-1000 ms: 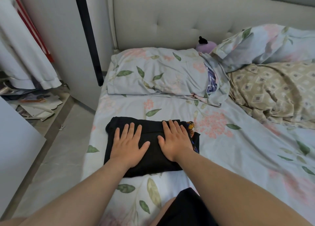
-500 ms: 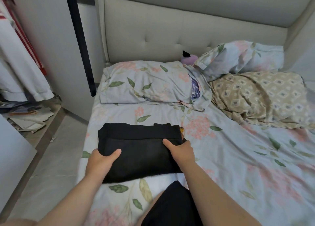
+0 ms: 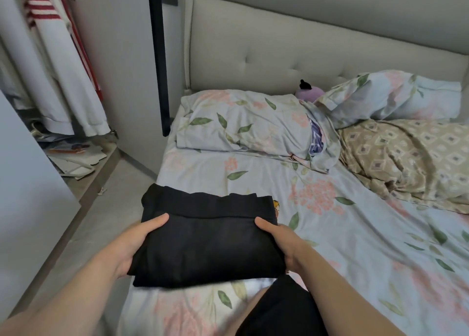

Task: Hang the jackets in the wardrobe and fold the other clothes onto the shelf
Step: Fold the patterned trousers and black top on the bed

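A folded black garment [image 3: 208, 239] is lifted just above the floral bed sheet [image 3: 355, 247] near the bed's left edge. My left hand [image 3: 134, 244] grips its left side, thumb on top and fingers underneath. My right hand [image 3: 279, 241] grips its right side the same way. A bit of yellow print shows at the garment's far right corner. To the left stands the open wardrobe [image 3: 121, 56], where white and red-striped clothes [image 3: 63, 64] hang.
Two floral pillows [image 3: 248, 122] and a beige patterned blanket [image 3: 406, 158] lie at the head of the bed. A purple plush toy [image 3: 308, 92] sits by the headboard. Papers [image 3: 73, 158] litter the wardrobe floor. A white panel [image 3: 28, 196] stands at left.
My hands went from pressing flat on the garment to gripping its two sides and raising it off the sheet. The view has shifted left toward the wardrobe.
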Demonstrator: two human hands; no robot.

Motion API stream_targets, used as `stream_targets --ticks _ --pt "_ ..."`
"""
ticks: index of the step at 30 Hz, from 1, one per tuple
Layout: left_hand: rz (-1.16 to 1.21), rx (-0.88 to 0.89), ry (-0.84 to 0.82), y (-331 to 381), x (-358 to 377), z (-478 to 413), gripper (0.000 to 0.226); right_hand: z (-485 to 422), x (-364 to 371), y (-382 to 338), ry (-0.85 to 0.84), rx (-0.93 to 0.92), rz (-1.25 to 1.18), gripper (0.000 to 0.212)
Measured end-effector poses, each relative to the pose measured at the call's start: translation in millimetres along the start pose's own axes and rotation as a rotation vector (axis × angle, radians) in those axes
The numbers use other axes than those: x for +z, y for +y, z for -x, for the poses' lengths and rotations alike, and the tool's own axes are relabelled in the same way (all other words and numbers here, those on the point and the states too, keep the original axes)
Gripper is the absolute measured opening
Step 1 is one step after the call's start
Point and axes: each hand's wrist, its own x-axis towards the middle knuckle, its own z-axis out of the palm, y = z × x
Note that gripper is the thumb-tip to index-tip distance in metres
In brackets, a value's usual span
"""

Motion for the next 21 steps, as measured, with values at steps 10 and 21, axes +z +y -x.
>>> stream_targets --ticks 10,21 --pt "0.015 0.046 0.107 46.6 -27.5 -57.0 0.044 -74.8 44.7 -37.4 0.174 -0.034 0.122 0.057" --pt "0.005 0.019 0.163 54.5 -33.6 -105.7 0.049 -85.2 62.1 -40.0 0.411 0.066 0.191 0.062"
